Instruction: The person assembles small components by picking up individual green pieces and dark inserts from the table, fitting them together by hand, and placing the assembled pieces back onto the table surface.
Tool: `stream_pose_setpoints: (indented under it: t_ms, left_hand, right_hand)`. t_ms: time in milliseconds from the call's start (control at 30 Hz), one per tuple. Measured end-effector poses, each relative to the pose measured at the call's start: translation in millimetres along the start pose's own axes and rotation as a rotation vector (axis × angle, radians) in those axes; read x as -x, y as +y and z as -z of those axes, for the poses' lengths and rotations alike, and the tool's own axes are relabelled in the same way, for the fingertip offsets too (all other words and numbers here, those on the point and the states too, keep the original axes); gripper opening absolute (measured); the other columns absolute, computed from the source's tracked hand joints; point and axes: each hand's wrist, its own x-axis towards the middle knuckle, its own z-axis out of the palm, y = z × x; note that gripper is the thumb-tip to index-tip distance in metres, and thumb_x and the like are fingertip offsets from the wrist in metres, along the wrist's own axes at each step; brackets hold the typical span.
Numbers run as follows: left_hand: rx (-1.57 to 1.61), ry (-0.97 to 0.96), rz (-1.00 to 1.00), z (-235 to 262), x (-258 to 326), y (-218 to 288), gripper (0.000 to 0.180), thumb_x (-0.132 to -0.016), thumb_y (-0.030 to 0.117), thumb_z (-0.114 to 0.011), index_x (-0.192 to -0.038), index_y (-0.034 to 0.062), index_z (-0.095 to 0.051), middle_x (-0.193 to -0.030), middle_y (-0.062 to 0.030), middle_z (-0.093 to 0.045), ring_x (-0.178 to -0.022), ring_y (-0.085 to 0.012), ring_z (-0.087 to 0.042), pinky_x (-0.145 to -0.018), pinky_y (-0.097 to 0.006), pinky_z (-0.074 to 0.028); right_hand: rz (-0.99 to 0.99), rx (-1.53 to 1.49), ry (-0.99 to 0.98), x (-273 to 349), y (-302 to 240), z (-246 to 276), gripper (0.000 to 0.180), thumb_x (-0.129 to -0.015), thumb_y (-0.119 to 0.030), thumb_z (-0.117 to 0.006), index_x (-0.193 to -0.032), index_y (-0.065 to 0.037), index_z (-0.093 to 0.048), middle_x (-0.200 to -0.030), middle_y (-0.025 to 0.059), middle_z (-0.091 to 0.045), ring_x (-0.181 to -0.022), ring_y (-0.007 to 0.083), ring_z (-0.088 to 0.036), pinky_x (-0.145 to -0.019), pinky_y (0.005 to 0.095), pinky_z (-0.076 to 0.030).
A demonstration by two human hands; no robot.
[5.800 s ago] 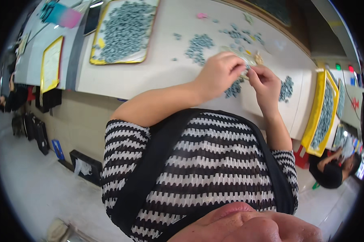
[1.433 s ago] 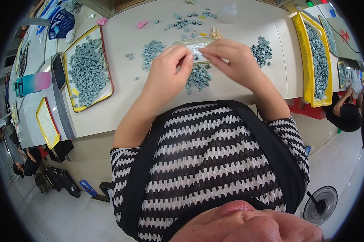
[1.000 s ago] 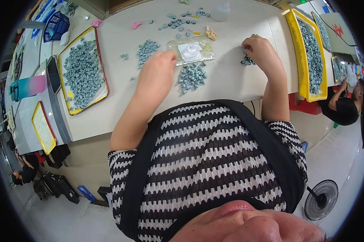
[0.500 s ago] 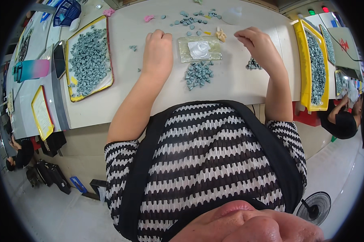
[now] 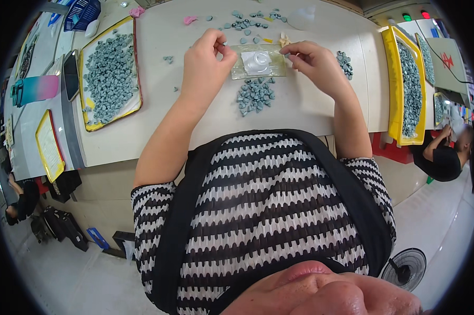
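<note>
My left hand (image 5: 209, 68) is raised at the left edge of a flat yellowish-clear pad (image 5: 240, 70). Its thumb and forefinger are pinched close together, and whatever sits between them is too small to make out. At the pad's right edge is my right hand (image 5: 315, 65), fingers curled and tips brought together; a tiny dark thing may be there. A white patch with a clear round piece (image 5: 258, 61) lies on the pad. Just nearer me is a pile of grey-green pebble-like pieces (image 5: 255, 97). A smaller heap (image 5: 345, 64) of darker pieces lies beyond my right wrist.
More pieces (image 5: 247, 23) are scattered at the back, by a pink scrap (image 5: 190, 20). A yellow-rimmed tray (image 5: 138, 79) of pieces lies left, near a phone (image 5: 71, 76) and a teal-pink bottle (image 5: 37, 89). On the right stands a yellow bin (image 5: 392, 79). Another person (image 5: 439, 152) sits far right.
My left hand has turned and its fingers now pinch together near the pad. My right hand has come left and nearer me, to the pad's right edge, uncovering the small heap.
</note>
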Motion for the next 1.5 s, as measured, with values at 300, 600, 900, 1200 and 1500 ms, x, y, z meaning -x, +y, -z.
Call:
stream_pose_setpoints:
  t_ms: [300,600,900,1200,1500]
  left_hand:
    - [0.23,0.001,0.137,-5,2,-4,0.014,-0.09,0.014,-0.058,-0.089,-0.0002,-0.056,-0.067,-0.0028,-0.057,-0.063,-0.009,-0.052,-0.059,-0.025,-0.044]
    - [0.69,-0.106,0.234,-10,1,1,0.02,-0.093,0.018,-0.061,-0.093,-0.0023,-0.064,-0.077,-0.005,-0.067,-0.062,-0.0065,-0.052,-0.057,-0.02,-0.041]
    - [0.603,-0.097,0.28,-6,1,-6,0.025,-0.092,0.017,-0.062,-0.109,-0.0011,-0.067,-0.076,-0.0011,-0.062,-0.063,-0.0052,-0.048,-0.056,-0.02,-0.039]
    - [0.666,-0.117,0.233,-5,4,-2,0.023,-0.093,0.01,-0.06,-0.11,-0.0047,-0.064,-0.09,-0.0045,-0.063,-0.078,-0.0081,-0.054,-0.07,-0.021,-0.045]
    - [0.657,-0.168,0.279,0,8,9,0.018,-0.089,0.008,-0.065,-0.1,-0.0064,-0.066,-0.082,-0.0056,-0.067,-0.068,-0.0076,-0.056,-0.063,-0.021,-0.046]
  right_hand:
    - [-0.023,-0.033,-0.012,0,-4,-3,0.019,-0.091,-0.011,-0.06,-0.106,-0.002,-0.067,-0.086,0.0033,-0.063,-0.073,0.0112,-0.058,-0.069,0.0248,-0.048]
    - [0.097,-0.195,0.156,0,0,-8,0.017,-0.088,-0.009,-0.064,-0.103,-0.001,-0.07,-0.092,0.0079,-0.068,-0.077,0.0145,-0.066,-0.072,0.0251,-0.054]
    - [0.413,0.105,0.31,1,-6,-21,0.012,-0.081,-0.003,-0.068,-0.093,-0.002,-0.071,-0.087,0.0069,-0.067,-0.07,0.0183,-0.065,-0.063,0.0274,-0.054]
    - [0.765,0.393,0.35,0,-1,-25,0.026,-0.073,-0.004,-0.072,-0.099,-0.005,-0.068,-0.089,0.0063,-0.065,-0.075,0.0212,-0.064,-0.063,0.031,-0.054]
    - [0.81,0.495,0.248,1,0,-25,0.033,-0.07,-0.003,-0.071,-0.103,-0.004,-0.067,-0.09,0.0075,-0.065,-0.074,0.0233,-0.063,-0.065,0.0329,-0.053]
